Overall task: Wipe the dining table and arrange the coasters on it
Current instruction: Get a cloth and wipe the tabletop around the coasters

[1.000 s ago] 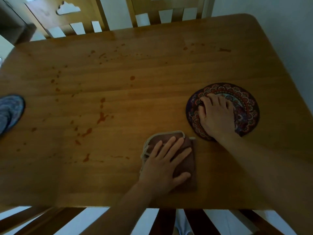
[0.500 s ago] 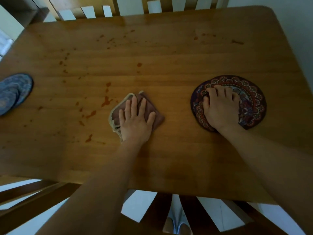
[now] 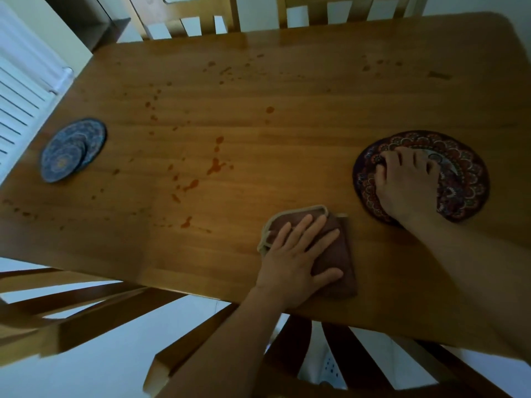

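Left hand (image 3: 298,254) spread flat, pressing brown cloth (image 3: 336,254) on wooden worktop (image 3: 287,90) at 6 o'clock for wiping. Reddish stains (image 3: 215,165) centre, unwiped. Right hand (image 3: 405,179) fingers curled, resting on red patterned coasters (image 3: 465,179) at 3 o'clock, likely steadying them. Blue coasters (image 3: 71,150) stacked at 9 o'clock.

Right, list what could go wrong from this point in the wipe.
1. The reddish stains lie left of the brown cloth under the flat left hand; one pass may smear rather than lift them.
2. The right hand rests on the red patterned coasters; the table beneath them could go unwiped.
3. The blue coasters sit near the table's left edge, where a wide sweep might nudge them off.
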{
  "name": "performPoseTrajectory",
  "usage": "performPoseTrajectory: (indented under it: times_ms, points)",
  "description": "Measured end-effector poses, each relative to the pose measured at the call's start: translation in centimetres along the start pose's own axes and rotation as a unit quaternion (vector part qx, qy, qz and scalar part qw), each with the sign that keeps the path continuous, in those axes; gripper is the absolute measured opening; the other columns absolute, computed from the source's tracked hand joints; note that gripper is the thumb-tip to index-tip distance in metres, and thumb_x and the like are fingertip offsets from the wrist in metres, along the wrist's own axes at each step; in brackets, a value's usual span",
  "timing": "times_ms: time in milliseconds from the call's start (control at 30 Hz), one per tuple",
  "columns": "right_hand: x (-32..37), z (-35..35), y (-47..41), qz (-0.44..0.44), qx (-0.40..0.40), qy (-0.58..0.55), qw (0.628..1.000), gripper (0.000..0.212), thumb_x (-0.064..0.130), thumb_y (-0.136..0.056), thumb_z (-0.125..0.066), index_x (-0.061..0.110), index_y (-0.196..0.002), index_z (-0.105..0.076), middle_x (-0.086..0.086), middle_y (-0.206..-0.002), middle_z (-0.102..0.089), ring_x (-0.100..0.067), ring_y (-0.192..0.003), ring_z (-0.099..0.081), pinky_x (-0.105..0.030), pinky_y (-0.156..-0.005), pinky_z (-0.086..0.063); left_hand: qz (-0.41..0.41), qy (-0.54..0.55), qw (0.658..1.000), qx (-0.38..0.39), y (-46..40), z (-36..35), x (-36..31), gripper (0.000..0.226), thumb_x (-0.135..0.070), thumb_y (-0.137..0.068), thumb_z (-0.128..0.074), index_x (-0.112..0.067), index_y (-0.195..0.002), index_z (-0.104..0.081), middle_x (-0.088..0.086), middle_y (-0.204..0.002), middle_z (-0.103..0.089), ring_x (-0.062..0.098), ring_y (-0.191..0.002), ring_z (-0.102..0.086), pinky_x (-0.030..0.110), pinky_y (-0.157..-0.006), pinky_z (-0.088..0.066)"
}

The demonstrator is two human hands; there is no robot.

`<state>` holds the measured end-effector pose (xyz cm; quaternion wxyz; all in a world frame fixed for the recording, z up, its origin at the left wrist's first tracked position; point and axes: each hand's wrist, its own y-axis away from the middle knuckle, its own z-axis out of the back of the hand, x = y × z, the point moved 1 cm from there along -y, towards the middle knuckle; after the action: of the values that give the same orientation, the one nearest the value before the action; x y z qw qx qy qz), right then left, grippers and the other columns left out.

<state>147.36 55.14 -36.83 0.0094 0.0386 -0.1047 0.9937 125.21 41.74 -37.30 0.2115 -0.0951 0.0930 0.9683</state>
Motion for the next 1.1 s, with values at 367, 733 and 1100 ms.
performPoseTrajectory:
  times_ms: [367,733,1100]
  points:
    - [1.5,0.8,-0.2,0.012,0.026,-0.023,0.999,0.034,0.019,-0.097,-0.044,0.004,-0.127,-0.052,-0.020,-0.139,-0.046,-0.040,-0.131,-0.035,-0.060,-0.109,-0.024,0.238,0.002,0.971,-0.036,-2.8,2.9,9.9,0.071,-0.072,-0.092,-0.016,-0.042,-0.154,-0.001,-0.012,-0.164,0.008,0.011,-0.149,0.014,0.039,-0.121,0.010]
    - [16.5,-2.3,-0.9,0.117,0.133,-0.149,0.973,0.052,0.034,-0.104,-0.023,0.015,-0.152,-0.024,-0.005,-0.163,-0.014,-0.019,-0.150,-0.004,-0.040,-0.123,-0.001,0.275,-0.016,0.959,-0.070,-6.2,4.5,15.7,0.070,-0.069,-0.094,-0.014,-0.038,-0.155,-0.001,-0.010,-0.164,0.007,0.012,-0.150,0.010,0.037,-0.121,0.007]
    - [17.0,-3.1,-0.7,0.120,0.102,-0.104,0.982,0.062,0.040,-0.099,-0.009,0.013,-0.150,-0.031,-0.008,-0.160,-0.023,-0.022,-0.150,-0.012,-0.044,-0.122,-0.009,0.365,0.022,0.929,-0.056,-11.5,7.7,25.5,0.070,-0.068,-0.096,-0.015,-0.034,-0.156,-0.004,-0.005,-0.165,0.007,0.018,-0.151,0.009,0.043,-0.122,0.003]
